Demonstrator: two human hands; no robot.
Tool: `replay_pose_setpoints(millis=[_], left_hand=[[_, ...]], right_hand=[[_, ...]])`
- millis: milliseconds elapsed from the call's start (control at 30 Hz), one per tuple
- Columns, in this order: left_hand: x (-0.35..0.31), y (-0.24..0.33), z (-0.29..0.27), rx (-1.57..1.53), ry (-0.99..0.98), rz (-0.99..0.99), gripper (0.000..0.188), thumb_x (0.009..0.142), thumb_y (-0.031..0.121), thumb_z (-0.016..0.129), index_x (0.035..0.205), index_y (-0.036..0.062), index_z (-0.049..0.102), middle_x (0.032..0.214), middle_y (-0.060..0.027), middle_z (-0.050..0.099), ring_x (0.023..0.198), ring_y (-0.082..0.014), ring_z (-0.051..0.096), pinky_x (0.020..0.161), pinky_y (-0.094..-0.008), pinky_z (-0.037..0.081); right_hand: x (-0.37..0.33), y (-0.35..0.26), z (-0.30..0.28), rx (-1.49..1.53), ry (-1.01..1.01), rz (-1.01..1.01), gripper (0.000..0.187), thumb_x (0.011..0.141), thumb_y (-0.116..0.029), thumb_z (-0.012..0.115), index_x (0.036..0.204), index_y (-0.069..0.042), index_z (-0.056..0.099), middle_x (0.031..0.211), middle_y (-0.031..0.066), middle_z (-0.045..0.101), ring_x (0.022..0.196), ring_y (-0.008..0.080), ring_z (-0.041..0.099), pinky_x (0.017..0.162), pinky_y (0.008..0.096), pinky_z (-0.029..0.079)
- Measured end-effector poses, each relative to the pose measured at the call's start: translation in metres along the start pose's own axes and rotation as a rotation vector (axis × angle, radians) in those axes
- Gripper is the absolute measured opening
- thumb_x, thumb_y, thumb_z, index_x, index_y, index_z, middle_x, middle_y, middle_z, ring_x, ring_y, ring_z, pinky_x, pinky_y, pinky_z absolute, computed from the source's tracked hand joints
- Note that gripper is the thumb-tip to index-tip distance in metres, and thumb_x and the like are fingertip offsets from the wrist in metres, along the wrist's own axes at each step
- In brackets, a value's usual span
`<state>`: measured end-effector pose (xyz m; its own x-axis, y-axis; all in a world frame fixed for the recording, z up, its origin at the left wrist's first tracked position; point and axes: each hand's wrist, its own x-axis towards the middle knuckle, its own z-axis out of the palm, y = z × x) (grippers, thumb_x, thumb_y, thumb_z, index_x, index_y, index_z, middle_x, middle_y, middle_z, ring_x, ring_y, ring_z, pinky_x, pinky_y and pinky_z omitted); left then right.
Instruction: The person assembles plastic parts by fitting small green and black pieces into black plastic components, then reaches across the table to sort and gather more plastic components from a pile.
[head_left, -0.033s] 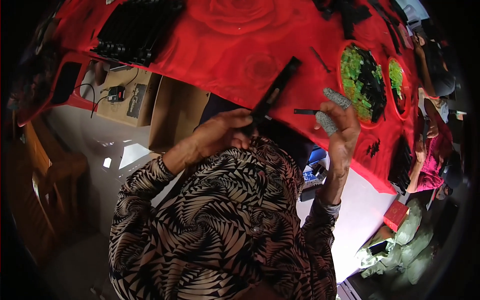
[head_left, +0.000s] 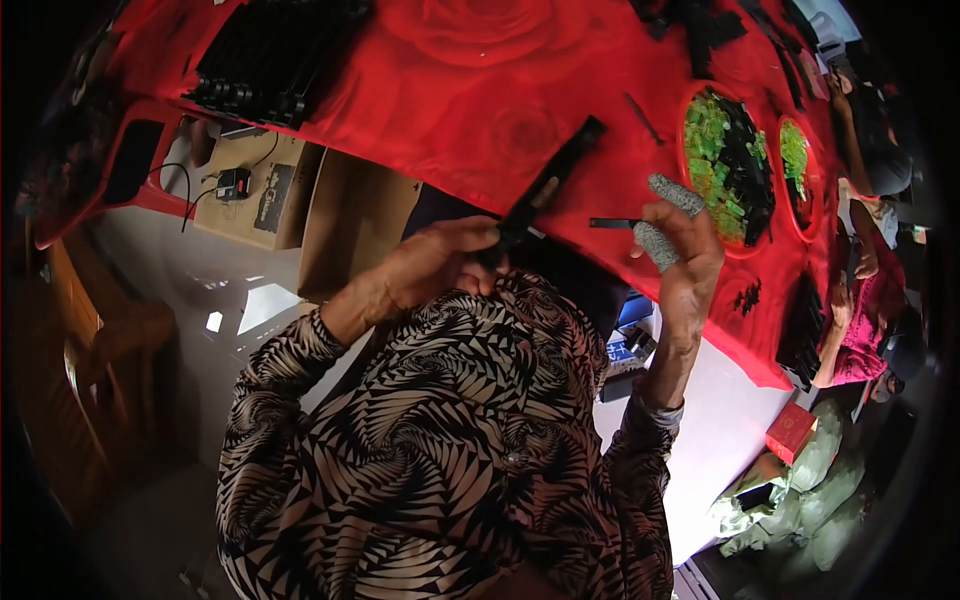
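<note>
My left hand (head_left: pixel 440 262) is closed around the near end of a long black bar-shaped part (head_left: pixel 562 168), which slants up and away to the right over the table edge. My right hand (head_left: pixel 685 245) is held to the right of it, with speckled grey covers on two fingers. Between those fingers it pinches a short, thin dark strip (head_left: pixel 610 223) that points left toward the black bar. The two parts are apart. What the strip is cannot be made out.
A red-rimmed tray (head_left: pixel 683 150) holds green translucent pieces (head_left: pixel 706 135) and black pieces (head_left: pixel 745 165); a similar smaller tray (head_left: pixel 814 205) stands beside it. Stacked black parts (head_left: pixel 275 65) lie at the far left of the red-covered table (head_left: pixel 440 110). An open cardboard box (head_left: pixel 355 225) sits below. People work at right.
</note>
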<state>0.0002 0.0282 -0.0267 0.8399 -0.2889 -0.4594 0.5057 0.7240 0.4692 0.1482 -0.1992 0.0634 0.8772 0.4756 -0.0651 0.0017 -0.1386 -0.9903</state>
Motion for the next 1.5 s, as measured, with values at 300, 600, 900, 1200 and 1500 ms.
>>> replay_pose_setpoints(millis=[300, 600, 900, 1200, 1500], left_hand=[[-0.017, 0.018, -0.010, 0.161, 0.046, 0.091, 0.033, 0.093, 0.014, 0.052, 0.121, -0.0044, 0.053, 0.105, -0.0145, 0.064, 0.085, -0.0174, 0.063, 0.069, -0.0245, 0.048], [-0.016, 0.015, -0.019, 0.105, -0.005, 0.123, 0.034, 0.092, 0.005, 0.045, 0.123, -0.0071, 0.052, 0.107, -0.0168, 0.065, 0.080, -0.0162, 0.062, 0.067, -0.0244, 0.046], [-0.013, 0.014, -0.009, 0.099, 0.013, 0.100, 0.036, 0.093, 0.012, 0.053, 0.124, -0.0052, 0.051, 0.104, -0.0162, 0.064, 0.077, -0.0163, 0.062, 0.063, -0.0230, 0.046], [0.009, 0.016, 0.004, 0.134, -0.016, 0.030, 0.041, 0.099, 0.024, 0.047, 0.121, -0.0102, 0.053, 0.101, -0.0178, 0.065, 0.075, -0.0153, 0.063, 0.059, -0.0212, 0.047], [-0.002, 0.023, 0.031, 0.494, 0.279, 0.240, 0.045, 0.088, 0.030, 0.068, 0.115, -0.0034, 0.055, 0.098, -0.0115, 0.065, 0.079, -0.0137, 0.063, 0.073, -0.0249, 0.050]], right_hand=[[0.004, -0.016, 0.018, -0.009, -0.284, 0.002, 0.051, 0.074, 0.011, 0.066, 0.124, 0.002, 0.054, 0.090, 0.0047, 0.060, 0.080, 0.0121, 0.058, 0.072, 0.0262, 0.050], [0.004, 0.010, 0.027, -0.397, -0.510, -0.201, 0.046, 0.072, 0.006, 0.068, 0.117, -0.003, 0.061, 0.080, 0.0040, 0.063, 0.073, 0.0146, 0.060, 0.068, 0.0275, 0.049], [-0.005, 0.017, 0.018, -0.414, -0.408, -0.158, 0.045, 0.074, 0.007, 0.067, 0.117, -0.005, 0.062, 0.081, 0.0034, 0.063, 0.073, 0.0142, 0.059, 0.069, 0.0274, 0.049], [-0.011, 0.024, -0.004, -0.409, -0.383, -0.114, 0.048, 0.074, 0.009, 0.067, 0.119, -0.004, 0.060, 0.081, 0.0020, 0.061, 0.074, 0.0116, 0.058, 0.072, 0.0250, 0.047], [-0.015, 0.034, -0.017, -0.192, -0.270, 0.105, 0.048, 0.074, 0.006, 0.070, 0.120, -0.003, 0.058, 0.084, -0.0002, 0.060, 0.079, 0.0090, 0.058, 0.079, 0.0236, 0.048]])
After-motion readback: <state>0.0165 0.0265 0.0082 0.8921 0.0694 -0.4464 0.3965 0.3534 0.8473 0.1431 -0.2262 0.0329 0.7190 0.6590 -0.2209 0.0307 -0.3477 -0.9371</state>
